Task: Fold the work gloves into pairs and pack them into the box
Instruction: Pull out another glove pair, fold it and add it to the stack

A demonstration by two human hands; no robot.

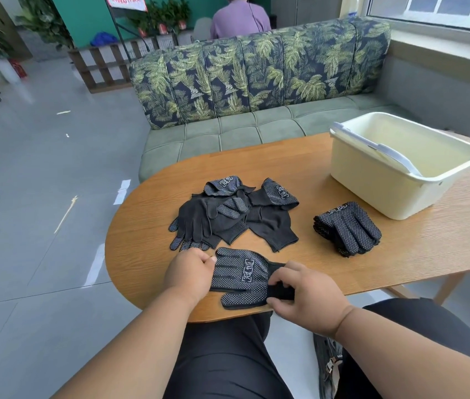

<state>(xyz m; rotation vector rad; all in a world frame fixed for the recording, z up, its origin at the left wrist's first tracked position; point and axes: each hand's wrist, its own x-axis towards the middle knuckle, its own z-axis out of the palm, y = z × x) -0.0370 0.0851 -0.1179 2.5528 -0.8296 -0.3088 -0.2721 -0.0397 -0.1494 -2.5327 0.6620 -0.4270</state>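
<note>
A black dotted work glove point(242, 279) lies flat near the table's front edge, palm side up with white lettering. My left hand point(189, 272) pinches its fingertips at the left. My right hand point(305, 295) grips its cuff at the right. Behind it sits a loose heap of black gloves point(228, 214). A folded stack of dotted gloves point(347, 228) rests to the right of the heap. The cream plastic box point(372, 194) stands at the back right, with a pale handle lying across its inside.
The oval wooden table point(300, 168) ends just in front of my knees. A leaf-patterned green sofa point(256, 82) runs behind the table. A person in a purple shirt point(239, 20) sits beyond the sofa, back turned. Grey tiled floor lies to the left.
</note>
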